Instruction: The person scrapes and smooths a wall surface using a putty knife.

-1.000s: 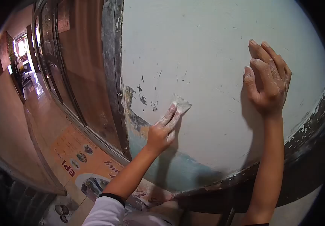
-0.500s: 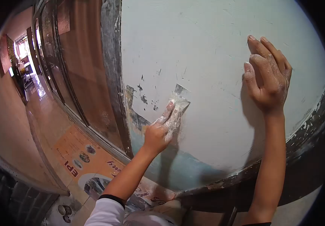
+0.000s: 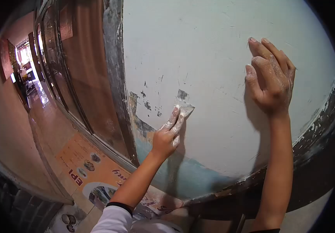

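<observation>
My left hand (image 3: 165, 138), white with powder, is closed on a putty knife, two fingers stretched along its blade (image 3: 186, 109). The blade lies against the pale painted panel (image 3: 214, 50), just below a small bare grey patch (image 3: 182, 94). The knife's handle is hidden in the hand. Higher up on the right, my right hand (image 3: 270, 83) leans on the same panel with its fingers loosely bent and apart. It holds nothing, and powder coats its fingers too.
Dark chipped marks (image 3: 147, 105) dot the panel left of the knife. Bluish older paint (image 3: 194, 174) shows along its lower part. A dark frame (image 3: 115, 58) borders it on the left. An orange printed banner (image 3: 86, 149) lies on the floor, beside a brown glazed partition (image 3: 84, 58).
The view has shifted slightly. My left hand's fingers show more clearly on the blade, and more of the grey patch above it is visible. My right hand keeps its place on the panel.
</observation>
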`<state>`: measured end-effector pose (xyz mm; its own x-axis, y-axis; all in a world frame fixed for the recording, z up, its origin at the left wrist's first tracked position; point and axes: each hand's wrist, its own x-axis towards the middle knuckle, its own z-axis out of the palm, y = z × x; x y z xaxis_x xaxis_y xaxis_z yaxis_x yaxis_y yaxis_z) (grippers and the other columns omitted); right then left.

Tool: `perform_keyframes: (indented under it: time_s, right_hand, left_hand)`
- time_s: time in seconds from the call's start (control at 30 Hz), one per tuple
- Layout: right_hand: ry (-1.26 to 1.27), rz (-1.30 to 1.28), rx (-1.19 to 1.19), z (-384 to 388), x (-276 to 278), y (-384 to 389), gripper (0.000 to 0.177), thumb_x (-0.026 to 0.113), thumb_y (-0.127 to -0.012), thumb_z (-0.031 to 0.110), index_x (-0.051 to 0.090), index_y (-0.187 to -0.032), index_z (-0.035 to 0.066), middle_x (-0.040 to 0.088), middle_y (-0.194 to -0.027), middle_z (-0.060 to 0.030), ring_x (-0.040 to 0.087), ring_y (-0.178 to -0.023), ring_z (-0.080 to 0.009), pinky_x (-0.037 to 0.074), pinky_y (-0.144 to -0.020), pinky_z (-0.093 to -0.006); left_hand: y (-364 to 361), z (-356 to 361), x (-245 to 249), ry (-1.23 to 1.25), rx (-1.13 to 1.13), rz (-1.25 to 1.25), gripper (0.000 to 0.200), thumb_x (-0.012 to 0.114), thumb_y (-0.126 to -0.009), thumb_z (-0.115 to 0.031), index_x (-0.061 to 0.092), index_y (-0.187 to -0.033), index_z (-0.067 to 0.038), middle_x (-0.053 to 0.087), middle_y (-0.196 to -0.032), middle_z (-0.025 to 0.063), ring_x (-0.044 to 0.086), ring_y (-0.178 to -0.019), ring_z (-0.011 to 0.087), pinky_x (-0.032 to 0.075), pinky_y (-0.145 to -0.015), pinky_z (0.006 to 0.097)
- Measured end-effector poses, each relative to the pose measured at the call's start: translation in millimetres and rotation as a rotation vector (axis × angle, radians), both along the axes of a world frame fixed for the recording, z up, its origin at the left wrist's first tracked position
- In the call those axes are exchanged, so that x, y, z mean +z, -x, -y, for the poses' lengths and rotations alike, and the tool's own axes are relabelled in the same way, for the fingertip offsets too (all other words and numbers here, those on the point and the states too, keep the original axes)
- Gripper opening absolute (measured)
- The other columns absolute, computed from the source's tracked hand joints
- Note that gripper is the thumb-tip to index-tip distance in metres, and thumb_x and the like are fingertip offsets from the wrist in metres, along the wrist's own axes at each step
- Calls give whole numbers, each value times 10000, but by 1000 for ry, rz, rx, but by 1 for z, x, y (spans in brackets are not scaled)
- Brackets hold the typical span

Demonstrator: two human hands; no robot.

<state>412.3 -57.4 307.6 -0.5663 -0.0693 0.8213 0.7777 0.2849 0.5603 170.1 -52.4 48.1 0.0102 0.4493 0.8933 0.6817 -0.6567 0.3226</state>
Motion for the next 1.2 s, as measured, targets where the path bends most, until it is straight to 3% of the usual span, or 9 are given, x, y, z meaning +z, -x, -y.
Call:
perform_keyframes:
  time_s: [0.23, 0.3, 0.37, 0.47, 0.63, 0.77, 0.93, 1.07, 1.2]
  right_hand:
    - [3, -5, 16, 1, 0, 2, 99, 754, -832, 151, 663, -872, 155, 735, -1303, 37, 586, -1336, -178, 372, -1129, -398]
    - [3, -9, 20, 1, 0, 1, 100, 755, -831, 148, 662, -870, 154, 737, -1300, 36, 586, -1338, -178, 372, -1129, -396]
    - [6, -11, 40, 2, 0, 2, 100, 754, -833, 138, 661, -868, 153, 739, -1296, 33, 588, -1335, -180, 372, -1127, -389]
    - [-11, 15, 25, 0, 1, 1, 97, 748, -839, 132, 656, -866, 150, 740, -1295, 28, 589, -1334, -183, 371, -1124, -385]
    - [-10, 22, 16, 1, 1, 0, 84, 740, -852, 135, 661, -877, 145, 741, -1296, 14, 595, -1330, -195, 376, -1119, -391]
    - [7, 12, 21, 0, 1, -2, 71, 732, -862, 136, 672, -900, 142, 737, -1306, 9, 594, -1336, -199, 374, -1128, -401]
    - [26, 20, -17, -4, -1, -6, 308, 725, -871, 208, 736, -1178, 201, 643, -1458, 36, 518, -1420, -191, 324, -1198, -445]
    - [25, -69, -281, -3, -1, 4, 543, 650, -919, 365, 595, -1459, 389, 404, -1657, 109, 318, -1552, -158, 173, -1282, -515]
    - [35, -83, -325, -2, -2, 9, 535, 630, -936, 403, 586, -1469, 393, 408, -1653, 117, 298, -1563, -158, 130, -1296, -514]
  left_hand:
    - [-3, -6, 73, -55, -78, 13, 675, 569, -750, 98, 624, -1409, -37, 480, -1584, 171, 689, -1195, 353, 602, -843, 334]
    - [-5, -5, 54, -28, -31, 4, 641, 562, -766, 100, 636, -1390, -25, 473, -1586, 181, 663, -1242, 358, 596, -890, 364]
    - [-7, -11, 10, -88, 20, 28, 706, 634, -750, 17, 628, -1433, -160, 493, -1591, 77, 737, -1000, 330, 606, -763, 396]
    - [-3, -1, -8, -104, 21, 2, 708, 631, -748, 18, 630, -1432, -161, 499, -1587, 67, 734, -991, 327, 604, -761, 394]
    - [-2, -1, 81, -106, 3, 52, 712, 635, -740, 20, 639, -1424, -178, 527, -1565, 22, 730, -958, 314, 602, -732, 377]
    - [3, -6, 67, -81, 43, 34, 681, 570, -735, 116, 663, -1383, -70, 534, -1551, 145, 725, -1131, 333, 606, -815, 346]
    - [20, -10, -2, -30, -35, 68, 591, 559, -777, 136, 675, -1339, -7, 512, -1548, 219, 659, -1253, 372, 596, -904, 370]
    - [28, -16, 39, -79, -15, 59, 588, 565, -796, 137, 663, -1356, -14, 507, -1557, 198, 639, -1284, 366, 587, -946, 352]
    - [30, -21, 60, -110, -54, 109, 596, 577, -806, 154, 652, -1371, -20, 507, -1560, 190, 648, -1275, 361, 585, -935, 344]
